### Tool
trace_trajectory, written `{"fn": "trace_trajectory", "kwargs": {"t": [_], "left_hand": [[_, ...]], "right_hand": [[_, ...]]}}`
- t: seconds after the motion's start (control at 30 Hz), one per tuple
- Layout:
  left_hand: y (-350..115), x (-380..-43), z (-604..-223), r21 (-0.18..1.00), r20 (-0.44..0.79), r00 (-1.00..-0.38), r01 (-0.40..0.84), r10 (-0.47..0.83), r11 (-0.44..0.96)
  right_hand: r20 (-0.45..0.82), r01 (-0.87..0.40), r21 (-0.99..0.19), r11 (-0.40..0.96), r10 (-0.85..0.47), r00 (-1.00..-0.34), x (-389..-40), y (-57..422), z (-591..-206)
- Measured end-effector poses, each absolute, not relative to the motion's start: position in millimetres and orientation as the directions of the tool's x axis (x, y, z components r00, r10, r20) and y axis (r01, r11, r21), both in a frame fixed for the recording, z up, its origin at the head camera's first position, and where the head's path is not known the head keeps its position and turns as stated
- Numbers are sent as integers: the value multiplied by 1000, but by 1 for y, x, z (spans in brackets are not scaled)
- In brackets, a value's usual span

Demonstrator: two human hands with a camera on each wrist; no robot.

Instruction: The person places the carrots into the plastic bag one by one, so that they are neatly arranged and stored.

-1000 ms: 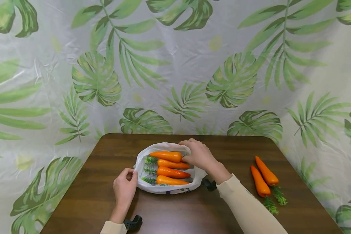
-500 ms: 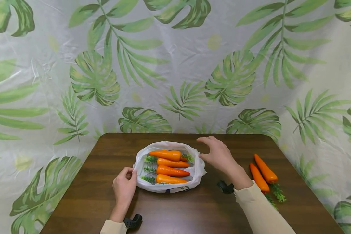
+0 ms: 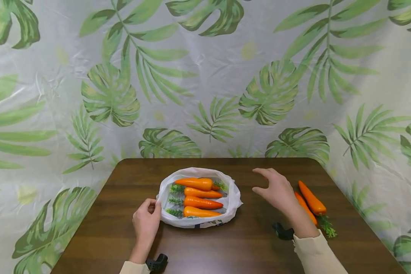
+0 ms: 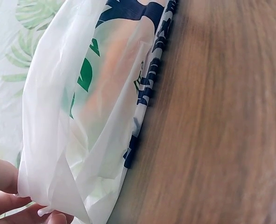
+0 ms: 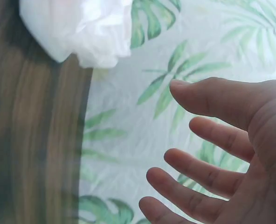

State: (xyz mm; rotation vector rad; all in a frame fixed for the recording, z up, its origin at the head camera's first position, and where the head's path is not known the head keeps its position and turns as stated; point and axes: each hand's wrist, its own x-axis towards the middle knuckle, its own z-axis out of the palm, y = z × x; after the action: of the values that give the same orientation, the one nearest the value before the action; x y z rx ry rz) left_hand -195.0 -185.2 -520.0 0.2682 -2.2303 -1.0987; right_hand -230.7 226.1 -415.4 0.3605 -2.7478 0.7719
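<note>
A white plastic bag (image 3: pixel 234 201) lies with its mouth spread wide on the table, and several orange carrots (image 3: pixel 203 203) with green tops lie side by side in it. At the bag's left rim my left hand (image 3: pixel 146 220) pinches the plastic; the left wrist view shows the fingers (image 4: pixel 7 179) at the bag's edge. My right hand (image 3: pixel 277 190) is in the air between the bag and two loose carrots, thumb and fingers spread, holding nothing. Of those, one carrot (image 3: pixel 311 199) shows fully, and the nearer carrot (image 3: pixel 305 207) is partly hidden by the right arm.
The brown wooden table (image 3: pixel 212 251) has rounded far corners. Behind it hangs a pale curtain (image 3: pixel 222 76) printed with green leaves. A dark wrist strap piece (image 3: pixel 283 231) sits by the right wrist, and another strap piece (image 3: pixel 156 262) by the left.
My right hand has come out of the bag, its fingers spread, and moved right toward the loose carrots. The left hand stays at the bag's rim.
</note>
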Motion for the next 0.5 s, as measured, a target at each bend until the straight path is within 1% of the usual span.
{"fn": "trace_trajectory", "kwargs": {"t": [0.1,0.3,0.5], "left_hand": [[-185,-194,-521,771,445,-779,82,-441,632],[-185,-194,-522,763,459,-773,91,-438,641],[-185,-196,-523,762,458,-774,88,-437,642]], "right_hand": [[315,-295,-486,823,-149,-937,-225,239,-425],[264,-253,-547,798,-122,-957,-215,266,-439],[262,-225,-560,797,-87,-961,-210,291,-452]]}}
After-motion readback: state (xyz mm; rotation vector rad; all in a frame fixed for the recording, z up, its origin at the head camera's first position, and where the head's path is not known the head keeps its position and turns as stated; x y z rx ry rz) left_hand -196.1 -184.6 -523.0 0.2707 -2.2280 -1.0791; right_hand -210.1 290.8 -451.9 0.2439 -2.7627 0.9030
